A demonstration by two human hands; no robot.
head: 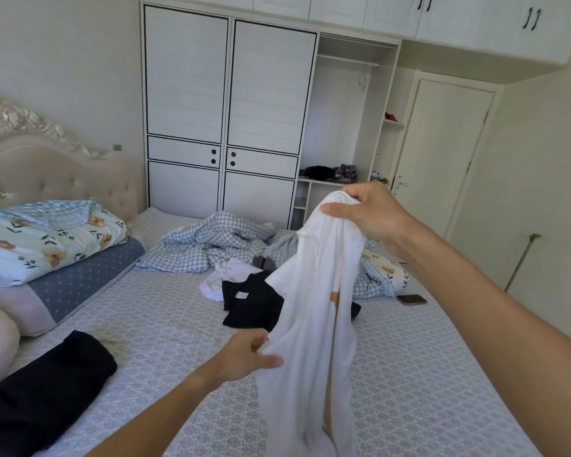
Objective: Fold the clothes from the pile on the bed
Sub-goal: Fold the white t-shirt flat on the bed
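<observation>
A white garment (314, 311) hangs in the air over the bed (165, 311). My right hand (370, 212) grips its bunched top end, held high. My left hand (244, 354) pinches its left edge lower down, between thumb and fingers. Behind the garment, the pile on the bed holds a black garment (251, 305) with a white label, a white one (225, 275) and a bit of grey cloth (264, 262). A folded dark garment (43, 390) lies on the bed at the near left.
A crumpled checked quilt (218, 242) lies at the bed's far end. Pillows and a folded floral quilt (40, 239) are stacked by the headboard on the left. A phone (412, 299) lies near the bed's right edge. A white wardrobe (225, 110) stands behind.
</observation>
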